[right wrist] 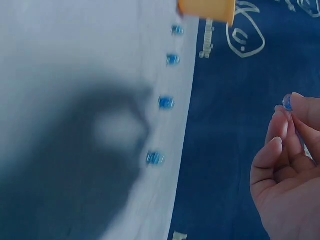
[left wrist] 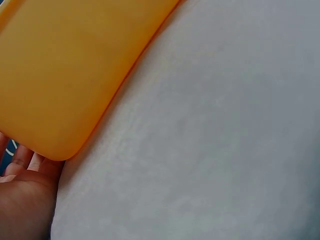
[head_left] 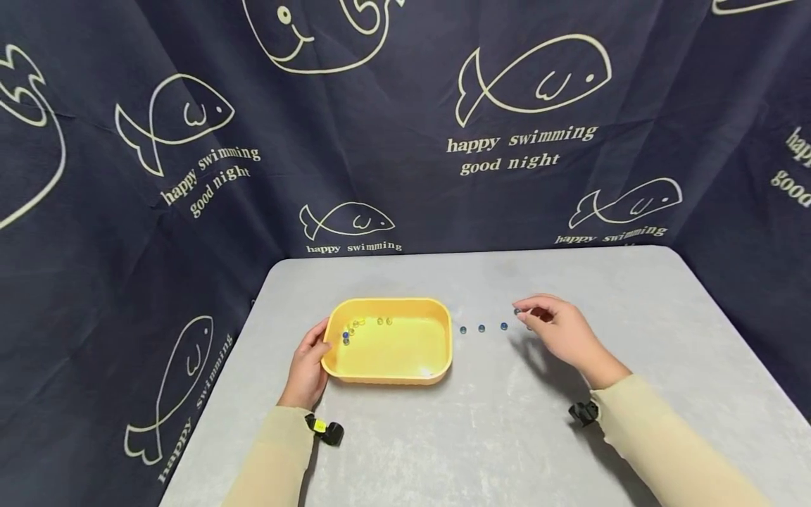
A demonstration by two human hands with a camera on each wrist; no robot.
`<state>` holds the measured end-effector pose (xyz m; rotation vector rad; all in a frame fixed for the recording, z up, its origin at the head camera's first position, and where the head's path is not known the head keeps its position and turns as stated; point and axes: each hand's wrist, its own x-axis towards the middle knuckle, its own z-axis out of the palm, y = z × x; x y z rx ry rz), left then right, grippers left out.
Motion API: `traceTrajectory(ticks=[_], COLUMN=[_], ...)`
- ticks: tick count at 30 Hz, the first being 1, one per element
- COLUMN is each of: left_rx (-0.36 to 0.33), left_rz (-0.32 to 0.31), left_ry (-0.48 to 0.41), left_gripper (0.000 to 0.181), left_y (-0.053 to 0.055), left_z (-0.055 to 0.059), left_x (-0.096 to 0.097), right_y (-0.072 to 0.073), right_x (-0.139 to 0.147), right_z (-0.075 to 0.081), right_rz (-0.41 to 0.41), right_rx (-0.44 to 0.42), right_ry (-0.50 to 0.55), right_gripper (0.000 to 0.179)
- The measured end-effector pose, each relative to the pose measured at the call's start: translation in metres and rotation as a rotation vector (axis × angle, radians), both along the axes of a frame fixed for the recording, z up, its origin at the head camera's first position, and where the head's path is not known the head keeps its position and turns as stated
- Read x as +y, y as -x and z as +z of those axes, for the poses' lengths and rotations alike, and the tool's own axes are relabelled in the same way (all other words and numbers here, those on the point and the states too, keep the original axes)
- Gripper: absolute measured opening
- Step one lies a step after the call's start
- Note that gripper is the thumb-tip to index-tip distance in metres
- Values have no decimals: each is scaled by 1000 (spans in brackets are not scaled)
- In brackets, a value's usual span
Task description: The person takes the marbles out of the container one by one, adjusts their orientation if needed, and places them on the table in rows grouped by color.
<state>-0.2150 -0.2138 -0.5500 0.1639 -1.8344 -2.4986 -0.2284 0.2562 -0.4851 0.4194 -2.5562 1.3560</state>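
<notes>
My left hand grips the left end of a yellow plastic tray, thumb at the rim and fingers along the outer wall. In the left wrist view those fingers lie against the tray's corner. Raised over the right side of the table, my right hand pinches a blue glass marble between thumb and fingertips. Several more blue marbles lie in a spaced row on the tabletop, from beside the tray to below the right hand, which partly hides the last one in the head view.
Inside the tray, a dark blue marble and several clear, yellowish marbles sit along the left and back walls. The grey table ends at a dark blue fish-print curtain. Each wrist wears a black camera.
</notes>
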Motion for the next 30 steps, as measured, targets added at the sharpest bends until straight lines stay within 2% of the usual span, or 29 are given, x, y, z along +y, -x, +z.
traceTrajectory(ticks=[4,11,19,25,30], left_rx=[8,1,2,-6,-9], left_rz=[4,-5,-2,7,7], left_ry=[0,0,0,0,-5], left_gripper=[57,58,57,57,57], left_y=[-1,0,3,0,-1], left_z=[-3,-4,-2,-1,0], left_x=[3,7,7,5,2], right_y=[-4,-14,-8,3,9], right_x=[21,57,75,72,65], right_z=[-6,-23,-34,-38,-50], right_rz=[-62,-155,-198,-168,-146], right_rx=[-16,-104,-160,-186,-228], right_ry=[-32,-62,-39,-86,-118], right_gripper=[20,30,34,30,26])
